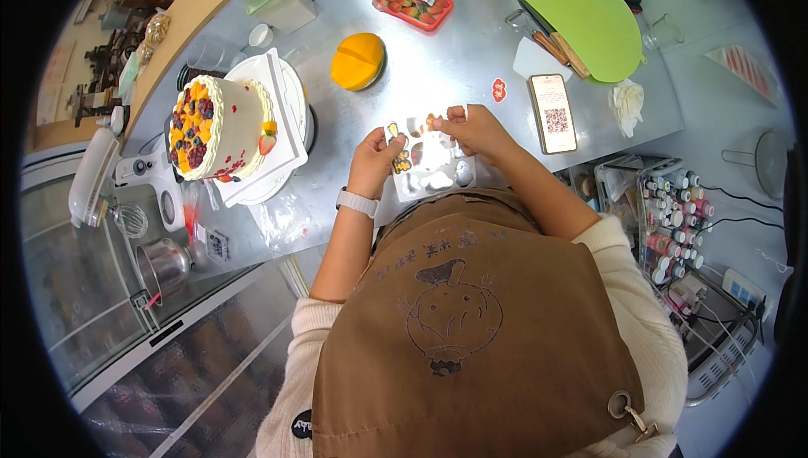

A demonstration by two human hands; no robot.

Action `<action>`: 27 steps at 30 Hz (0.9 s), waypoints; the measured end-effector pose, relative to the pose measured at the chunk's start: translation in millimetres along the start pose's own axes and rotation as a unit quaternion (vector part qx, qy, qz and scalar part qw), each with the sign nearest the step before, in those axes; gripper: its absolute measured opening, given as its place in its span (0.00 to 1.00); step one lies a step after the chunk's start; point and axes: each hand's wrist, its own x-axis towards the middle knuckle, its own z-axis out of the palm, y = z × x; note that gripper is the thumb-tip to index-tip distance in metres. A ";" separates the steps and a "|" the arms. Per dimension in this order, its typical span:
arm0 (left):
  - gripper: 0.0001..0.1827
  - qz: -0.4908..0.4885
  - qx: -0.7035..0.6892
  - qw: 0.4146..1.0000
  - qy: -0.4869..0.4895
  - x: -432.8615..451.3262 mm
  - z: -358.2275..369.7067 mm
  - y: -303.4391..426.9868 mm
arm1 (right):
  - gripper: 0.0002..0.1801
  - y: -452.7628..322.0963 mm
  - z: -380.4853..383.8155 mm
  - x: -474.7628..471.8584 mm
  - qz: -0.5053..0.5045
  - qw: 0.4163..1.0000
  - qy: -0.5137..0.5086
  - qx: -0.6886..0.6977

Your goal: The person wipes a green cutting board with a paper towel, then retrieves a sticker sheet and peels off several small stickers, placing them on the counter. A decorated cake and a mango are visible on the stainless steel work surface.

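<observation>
My left hand (371,166), with a pale watch band on the wrist, grips the left edge of a sticker sheet (434,156). The sheet has shiny bare cut-out areas and several printed stickers, and it is held over the metal table just above my apron. At its upper edge, my right hand (475,133) pinches a small orange sticker (432,121); whether that sticker is fully off the sheet I cannot tell. A red sticker (499,90) lies apart on the table. To the left stands a tall white cream cake (245,114) topped with mango cubes and berries, on a white board.
A cut mango (357,61) and a tray of strawberries (413,4) are farther back. Rightward are a phone (554,114), a green cutting board (577,19), wooden-handled tools (555,51) and a crumpled tissue (627,107). A stand mixer (146,180) and metal bowl (165,268) sit left.
</observation>
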 end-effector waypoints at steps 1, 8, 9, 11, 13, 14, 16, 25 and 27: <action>0.13 0.003 0.008 1.000 -0.008 -0.7 -2.0 -0.1 | 0.24 -2.1 -0.5 -2.4 -0.009 1.000 -0.006 0.014; 0.11 0.061 0.192 0.978 0.047 -1.8 -5.7 -6.0 | 0.13 -12.9 -5.7 -11.8 -0.034 0.997 -0.024 0.062; 0.11 0.074 0.222 0.970 0.067 -1.6 -5.2 -7.1 | 0.13 -12.3 -6.0 -11.7 -0.042 0.997 -0.027 0.066; 0.11 0.074 0.203 0.973 0.077 -1.4 -5.3 -7.6 | 0.12 -10.6 -8.4 -10.7 -0.046 0.997 -0.017 0.062; 0.12 0.042 0.108 0.991 0.061 -2.3 -6.5 -5.5 | 0.12 -8.3 -11.0 -9.3 -0.045 0.997 -0.006 0.062; 0.13 0.039 0.090 0.994 0.048 -3.1 -6.4 -4.2 | 0.12 -7.2 -12.0 -8.6 -0.043 0.997 0.000 0.063; 0.14 0.026 0.064 0.997 0.034 -5.8 -5.8 -0.7 | 0.12 -5.8 -13.6 -7.3 -0.044 0.997 0.008 0.070; 0.11 0.000 -0.050 0.995 0.082 -14.6 2.9 5.8 | 0.25 -14.9 -7.7 -14.1 -0.247 0.958 0.141 -0.043; 0.09 0.003 -0.088 0.992 0.086 -13.4 6.7 4.7 | 0.29 -19.5 -4.8 -20.4 -0.363 0.853 0.251 -0.278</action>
